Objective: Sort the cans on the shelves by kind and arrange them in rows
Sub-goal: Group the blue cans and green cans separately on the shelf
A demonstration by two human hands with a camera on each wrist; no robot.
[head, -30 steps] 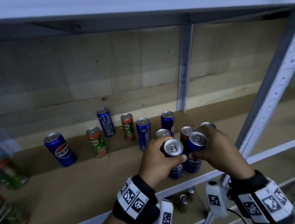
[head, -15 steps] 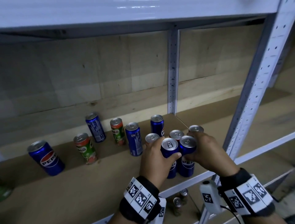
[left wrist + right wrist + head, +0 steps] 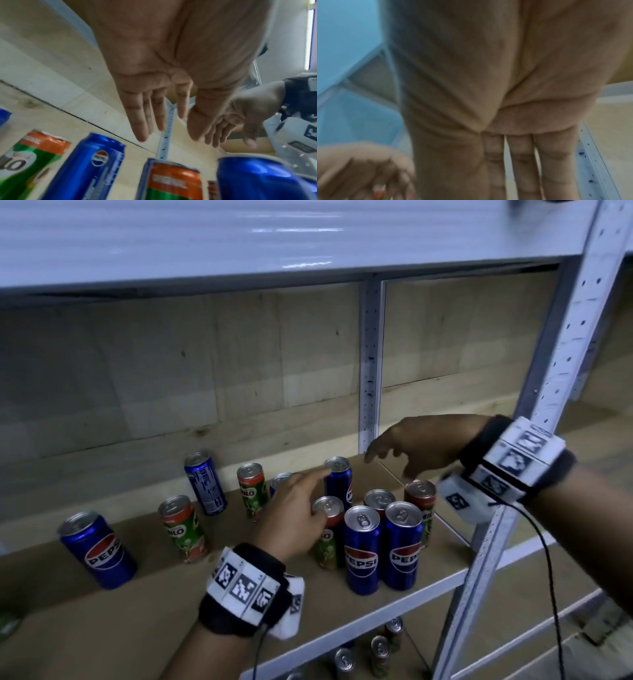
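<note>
Two blue Pepsi cans (image 3: 362, 549) (image 3: 403, 544) stand side by side at the shelf's front edge, free of both hands. Behind them stand Milo cans (image 3: 327, 537) (image 3: 422, 501) and another Pepsi can (image 3: 339, 481). My left hand (image 3: 301, 508) hovers open over the Milo can, its index finger stretched toward the rear Pepsi can; the left wrist view shows the left hand (image 3: 163, 119) with straight fingers and nothing in it. My right hand (image 3: 394, 453) is lifted above the cluster, fingers spread, empty; the right wrist view shows the right hand (image 3: 513, 162) open.
More cans stand to the left: a Pepsi can (image 3: 97, 549), a Milo can (image 3: 183, 529), a blue can (image 3: 205, 482) and a Milo can (image 3: 251, 491). A white perforated upright (image 3: 513, 467) stands at the right. Several cans (image 3: 380, 652) sit on the shelf below.
Both hands have let go of the two front Pepsi cans. The right hand rose up and to the right; the left hand opened and moved back over the cluster.
</note>
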